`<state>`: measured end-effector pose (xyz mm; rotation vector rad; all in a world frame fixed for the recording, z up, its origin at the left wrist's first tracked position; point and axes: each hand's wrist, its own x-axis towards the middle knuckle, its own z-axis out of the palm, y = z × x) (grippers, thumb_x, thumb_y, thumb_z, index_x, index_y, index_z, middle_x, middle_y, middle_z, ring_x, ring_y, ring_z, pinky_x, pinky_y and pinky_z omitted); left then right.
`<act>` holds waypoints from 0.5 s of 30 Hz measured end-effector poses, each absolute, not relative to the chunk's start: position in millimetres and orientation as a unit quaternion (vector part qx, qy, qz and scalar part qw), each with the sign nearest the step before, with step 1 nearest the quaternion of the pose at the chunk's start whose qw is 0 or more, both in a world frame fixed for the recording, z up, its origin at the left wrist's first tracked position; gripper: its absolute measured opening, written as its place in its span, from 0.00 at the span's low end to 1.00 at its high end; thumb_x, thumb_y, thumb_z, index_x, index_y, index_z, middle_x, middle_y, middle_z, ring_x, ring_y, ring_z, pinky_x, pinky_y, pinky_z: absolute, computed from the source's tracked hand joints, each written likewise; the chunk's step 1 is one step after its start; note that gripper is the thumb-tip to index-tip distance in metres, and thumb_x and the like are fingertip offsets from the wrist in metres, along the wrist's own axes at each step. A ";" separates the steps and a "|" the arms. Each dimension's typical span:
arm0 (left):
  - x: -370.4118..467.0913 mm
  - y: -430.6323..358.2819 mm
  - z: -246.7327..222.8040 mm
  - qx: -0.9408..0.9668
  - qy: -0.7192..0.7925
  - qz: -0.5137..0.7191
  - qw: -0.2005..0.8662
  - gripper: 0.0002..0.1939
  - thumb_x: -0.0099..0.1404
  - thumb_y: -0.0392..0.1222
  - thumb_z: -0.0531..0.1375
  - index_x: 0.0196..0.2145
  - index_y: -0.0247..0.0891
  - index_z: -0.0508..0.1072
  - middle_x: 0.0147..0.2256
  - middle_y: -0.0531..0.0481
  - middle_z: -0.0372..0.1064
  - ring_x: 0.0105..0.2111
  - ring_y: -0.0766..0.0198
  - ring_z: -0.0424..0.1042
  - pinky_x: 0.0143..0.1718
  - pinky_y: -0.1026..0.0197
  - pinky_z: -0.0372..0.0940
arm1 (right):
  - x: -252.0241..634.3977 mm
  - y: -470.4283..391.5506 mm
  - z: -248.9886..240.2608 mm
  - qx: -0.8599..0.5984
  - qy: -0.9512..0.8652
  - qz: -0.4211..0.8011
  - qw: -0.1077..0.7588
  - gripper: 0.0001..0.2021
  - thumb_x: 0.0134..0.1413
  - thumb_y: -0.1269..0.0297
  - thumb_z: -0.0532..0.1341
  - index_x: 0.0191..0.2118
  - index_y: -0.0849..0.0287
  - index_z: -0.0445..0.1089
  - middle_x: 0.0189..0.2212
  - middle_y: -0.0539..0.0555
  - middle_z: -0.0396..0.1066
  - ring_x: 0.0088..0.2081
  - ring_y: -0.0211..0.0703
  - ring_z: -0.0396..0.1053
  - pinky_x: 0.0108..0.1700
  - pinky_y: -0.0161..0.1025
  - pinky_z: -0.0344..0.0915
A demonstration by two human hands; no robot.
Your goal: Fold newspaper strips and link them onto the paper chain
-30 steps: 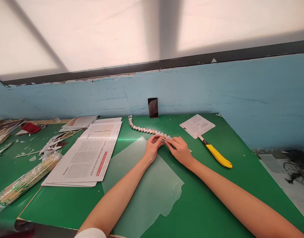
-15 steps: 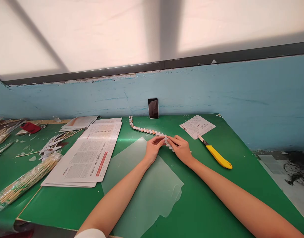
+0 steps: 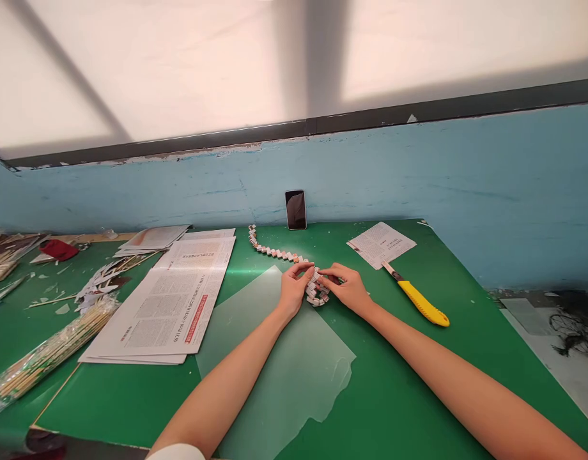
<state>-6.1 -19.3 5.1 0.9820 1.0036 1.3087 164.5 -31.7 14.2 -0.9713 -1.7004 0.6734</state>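
Observation:
A zigzag chain of folded newspaper (image 3: 280, 254) runs from near the wall to my hands at the middle of the table. My left hand (image 3: 294, 287) pinches the chain between thumb and fingers. From the other side, my right hand (image 3: 346, 284) has its fingertips closed on the same stretch. Between and below the hands the chain's near part curls into a loop. Under my left hand and forearm lies a translucent sheet (image 3: 284, 370) with a torn edge. Small folds at the fingertips are partly hidden.
A yellow utility knife (image 3: 423, 303) touches a square newspaper piece (image 3: 381, 244) at right. A phone (image 3: 296, 209) leans on the blue wall. Newspaper sheets (image 3: 164, 300), bagged wooden sticks (image 3: 54, 351) and a red cloth-like item (image 3: 59, 249) lie at left.
The near part of the chain, earlier stretching right beneath my right hand, now curls down into a loop between my hands. My right hand has shifted slightly left.

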 end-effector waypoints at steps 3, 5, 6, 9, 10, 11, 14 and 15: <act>-6.0 -19.7 6.3 0.415 0.425 0.551 0.586 0.23 0.53 0.53 0.73 0.41 0.36 0.78 0.40 0.46 0.75 0.26 0.67 0.72 0.28 0.61 0.71 | 165.0 -30.7 14.9 -0.394 -0.712 0.290 0.503 0.13 0.63 0.53 0.66 0.49 0.52 0.78 0.33 0.53 0.71 0.30 0.43 0.67 0.37 0.42 0.69; -6.3 -19.7 6.5 0.416 0.422 0.542 0.595 0.23 0.53 0.53 0.73 0.42 0.36 0.78 0.39 0.47 0.75 0.25 0.68 0.72 0.27 0.61 0.71 | 164.6 -31.2 15.4 -0.372 -0.720 0.305 0.499 0.15 0.65 0.54 0.64 0.54 0.50 0.75 0.40 0.55 0.73 0.34 0.44 0.70 0.40 0.44 0.71; -6.5 -19.6 6.4 0.416 0.420 0.539 0.600 0.24 0.53 0.53 0.73 0.42 0.36 0.77 0.38 0.48 0.75 0.25 0.68 0.71 0.27 0.62 0.71 | 164.2 -31.5 15.6 -0.361 -0.724 0.312 0.498 0.15 0.66 0.55 0.63 0.55 0.50 0.73 0.43 0.55 0.73 0.35 0.44 0.71 0.42 0.44 0.72; -6.8 -19.4 6.0 0.409 0.415 0.538 0.609 0.25 0.53 0.53 0.74 0.43 0.37 0.76 0.36 0.50 0.74 0.23 0.69 0.71 0.26 0.62 0.70 | 163.2 -32.5 16.2 -0.343 -0.731 0.321 0.496 0.15 0.68 0.57 0.60 0.56 0.49 0.72 0.46 0.56 0.73 0.38 0.44 0.72 0.44 0.45 0.72; -6.8 -19.4 6.2 0.408 0.414 0.539 0.609 0.25 0.53 0.53 0.74 0.44 0.37 0.76 0.36 0.50 0.73 0.23 0.70 0.70 0.26 0.62 0.70 | 163.2 -32.6 16.5 -0.342 -0.730 0.323 0.495 0.14 0.68 0.57 0.61 0.56 0.50 0.72 0.46 0.56 0.73 0.38 0.44 0.72 0.43 0.44 0.72; -6.7 -19.6 6.7 0.408 0.414 0.540 0.610 0.25 0.53 0.53 0.73 0.44 0.37 0.75 0.36 0.50 0.73 0.23 0.70 0.70 0.26 0.63 0.70 | 163.2 -32.7 16.8 -0.343 -0.730 0.326 0.494 0.14 0.68 0.57 0.61 0.55 0.50 0.72 0.46 0.56 0.73 0.38 0.44 0.72 0.43 0.44 0.72; -5.9 -20.3 9.9 0.407 0.408 0.535 0.617 0.26 0.53 0.54 0.73 0.44 0.37 0.74 0.36 0.51 0.74 0.22 0.70 0.70 0.25 0.63 0.69 | 163.9 -32.5 17.8 -0.356 -0.725 0.330 0.489 0.12 0.67 0.57 0.62 0.52 0.52 0.73 0.44 0.56 0.73 0.37 0.44 0.71 0.41 0.43 0.71; -5.6 -20.7 11.2 0.406 0.405 0.531 0.623 0.26 0.53 0.54 0.73 0.44 0.37 0.74 0.34 0.51 0.74 0.22 0.70 0.70 0.25 0.64 0.68 | 164.2 -32.4 18.0 -0.363 -0.722 0.329 0.488 0.12 0.67 0.57 0.62 0.51 0.52 0.74 0.43 0.56 0.73 0.37 0.45 0.71 0.41 0.44 0.71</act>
